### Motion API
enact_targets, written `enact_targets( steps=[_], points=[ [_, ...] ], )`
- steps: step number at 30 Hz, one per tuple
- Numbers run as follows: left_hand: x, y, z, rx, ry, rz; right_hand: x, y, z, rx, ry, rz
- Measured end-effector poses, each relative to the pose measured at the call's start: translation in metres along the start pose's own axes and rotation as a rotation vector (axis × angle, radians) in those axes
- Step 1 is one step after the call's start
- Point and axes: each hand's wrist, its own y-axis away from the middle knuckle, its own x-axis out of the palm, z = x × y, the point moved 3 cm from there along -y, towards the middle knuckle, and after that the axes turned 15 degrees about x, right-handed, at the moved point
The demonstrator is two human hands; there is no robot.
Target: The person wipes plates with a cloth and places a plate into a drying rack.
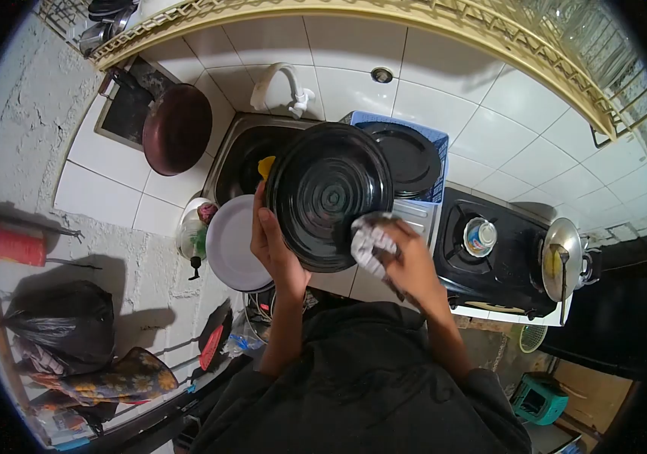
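At the far left, a black plastic bag [62,325] is near the white wall. To the right and higher up there is a dark reddish pan [177,130] with a black handle. Next comes a pale plate [234,242], which lies at the near side of the metal sink [240,159]; a white tap [287,79] stands behind this sink. The left hand [278,250] grasps a glossy black plate [331,198] at its left rim, with the thumb in front. The plate is in the air, before the sink, and its ringed face is toward the camera. At its lower right edge, the fingers of the right hand [410,261] are closed around a crumpled, light patterned cloth [369,248], which touches the plate. Behind, on the right, a blue basket [443,144] contains dark plates [406,157]. Further right is a black stove [508,284], carrying a small can [480,237] and, at its right end, a metal pan [567,231] with a long utensil [563,284].
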Motion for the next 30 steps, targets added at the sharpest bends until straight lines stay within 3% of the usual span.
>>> enact_targets(
  steps=[3, 8, 12, 16, 20, 23, 24, 27, 28, 30],
  points=[
    [0.001, -0.004, -0.005, 0.009, -0.007, -0.097, 0.003, 0.001, -0.003, 0.188, -0.03, -0.009],
    [-0.004, -0.007, -0.007, 0.018, -0.064, -0.138, 0.018, 0.007, -0.002, -0.151, -0.113, 0.138],
    [-0.006, -0.004, -0.008, 0.041, -0.097, -0.135, 0.008, 0.004, 0.005, 0.233, 0.002, 0.028],
    [-0.006, -0.006, -0.009, 0.003, -0.078, -0.133, 0.01, 0.01, 0.001, -0.124, -0.023, 0.143],
    [-0.007, 0.001, -0.002, 0.003, -0.018, -0.091, -0.005, -0.01, -0.005, 0.127, 0.094, 0.01],
    [-0.006, 0.0, -0.004, -0.014, 0.014, -0.059, -0.003, -0.008, -0.015, 0.014, 0.075, 0.137],
    [-0.006, 0.0, -0.004, -0.028, 0.029, -0.052, -0.013, -0.006, 0.0, -0.167, 0.006, 0.184],
    [-0.01, 0.002, -0.001, -0.008, -0.046, -0.039, -0.007, -0.009, -0.01, -0.138, -0.067, 0.221],
    [-0.012, 0.003, 0.0, -0.001, -0.065, -0.029, -0.012, -0.011, -0.004, 0.025, 0.025, 0.205],
    [-0.011, 0.007, 0.003, 0.011, -0.098, -0.006, -0.009, -0.013, -0.005, 0.065, 0.161, 0.079]
  ],
)
